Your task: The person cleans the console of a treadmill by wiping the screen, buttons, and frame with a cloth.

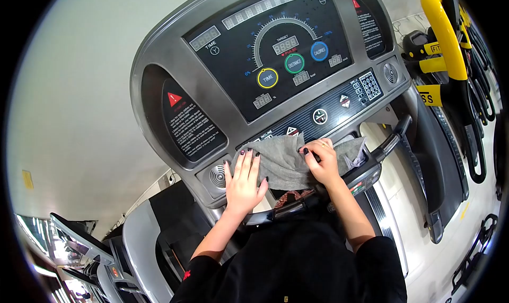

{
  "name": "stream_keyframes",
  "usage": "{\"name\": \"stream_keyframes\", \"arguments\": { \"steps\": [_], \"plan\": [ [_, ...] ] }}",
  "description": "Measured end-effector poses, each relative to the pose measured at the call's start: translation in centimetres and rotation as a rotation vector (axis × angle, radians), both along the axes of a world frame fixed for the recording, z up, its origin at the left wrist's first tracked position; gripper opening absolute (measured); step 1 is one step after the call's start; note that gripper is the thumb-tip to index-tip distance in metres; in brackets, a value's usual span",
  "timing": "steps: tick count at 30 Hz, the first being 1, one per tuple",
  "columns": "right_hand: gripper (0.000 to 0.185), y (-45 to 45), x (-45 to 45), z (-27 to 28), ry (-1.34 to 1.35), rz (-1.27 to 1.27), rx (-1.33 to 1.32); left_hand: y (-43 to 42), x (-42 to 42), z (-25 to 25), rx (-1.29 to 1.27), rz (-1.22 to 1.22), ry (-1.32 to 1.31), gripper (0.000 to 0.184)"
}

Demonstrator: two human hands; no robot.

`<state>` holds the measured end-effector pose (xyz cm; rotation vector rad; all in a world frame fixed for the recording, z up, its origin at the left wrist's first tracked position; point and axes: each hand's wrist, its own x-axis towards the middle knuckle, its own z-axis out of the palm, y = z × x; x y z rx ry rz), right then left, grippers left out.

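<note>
A grey cloth (283,162) lies bunched over the lower edge of a treadmill console (159,48), covering part of its button strip. My left hand (243,182) rests flat on the cloth's left end, its dark-nailed fingers stretched out and a little apart. Gripping the cloth further right is my right hand (321,160), with its fingers curled and a ring on one of them. To the right of that hand, the cloth's far end with a pale tag-like patch drapes near the black handlebar (392,141). What lies under the cloth is hidden.
The console's dark display (238,85) stands above the cloth. Yellow-and-black gym equipment (445,38) is close on the right. Another grey machine (139,239) stands at the lower left, beside a pale wall (69,101). The handlebar runs between my body and the console.
</note>
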<state>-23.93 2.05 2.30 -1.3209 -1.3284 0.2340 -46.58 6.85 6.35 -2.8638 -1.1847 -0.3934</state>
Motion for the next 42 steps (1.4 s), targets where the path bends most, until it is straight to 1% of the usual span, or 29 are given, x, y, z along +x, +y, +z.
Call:
{"name": "stream_keyframes", "arguments": {
  "steps": [2, 8, 12, 14, 17, 21, 24, 26, 29, 33, 36, 39, 42],
  "plan": [
    [0.007, 0.0, 0.1, 0.0, 0.016, 0.004, -0.015, 0.2, -0.3, 0.2, -0.011, -0.021, -0.010, 0.060],
    [0.007, -0.1, 0.2, -0.3, 0.021, -0.017, -0.035, -1.6, -2.3, 0.8, -0.140, -0.056, 0.123, 0.062],
    [0.006, -0.1, 0.2, -0.1, 0.061, -0.036, -0.017, -2.8, -3.2, 0.4, -0.111, -0.050, 0.185, 0.062],
    [0.007, -0.2, 0.3, 0.2, 0.086, -0.035, -0.025, -3.9, -3.0, 0.2, -0.116, -0.025, 0.137, 0.064],
    [0.012, -0.3, 0.4, 0.1, 0.112, -0.028, -0.043, -5.0, -2.6, -0.6, -0.134, 0.018, 0.132, 0.066],
    [0.014, -0.3, 0.3, -0.1, 0.114, -0.027, -0.042, -5.3, -2.3, -1.7, -0.118, 0.025, 0.115, 0.068],
    [0.016, -0.2, 0.2, -0.1, 0.091, -0.040, -0.054, -5.4, -1.5, -1.2, -0.161, 0.018, 0.088, 0.068],
    [0.020, -0.3, 0.3, -0.1, 0.137, -0.038, -0.092, -5.4, -1.0, -1.4, -0.166, 0.002, 0.065, 0.068],
    [0.023, -0.3, 0.3, -0.3, 0.155, -0.038, -0.075, -5.3, 0.3, -0.9, -0.195, -0.034, 0.045, 0.067],
    [0.025, -0.3, 0.4, -0.3, 0.161, -0.032, -0.076, -4.8, 3.2, 0.1, -0.251, -0.094, -0.064, 0.064],
    [0.026, -0.3, 0.4, -0.3, 0.179, -0.026, -0.068, -4.8, 5.5, 0.3, -0.259, -0.144, -0.117, 0.068],
    [0.027, -0.3, 0.3, -0.4, 0.201, -0.026, -0.063, -4.6, 7.1, 0.1, -0.256, -0.118, -0.101, 0.069],
    [0.027, -0.3, 0.4, -0.4, 0.238, -0.034, -0.078, -4.4, 6.8, 0.4, -0.270, -0.097, -0.066, 0.070]
  ]
}}
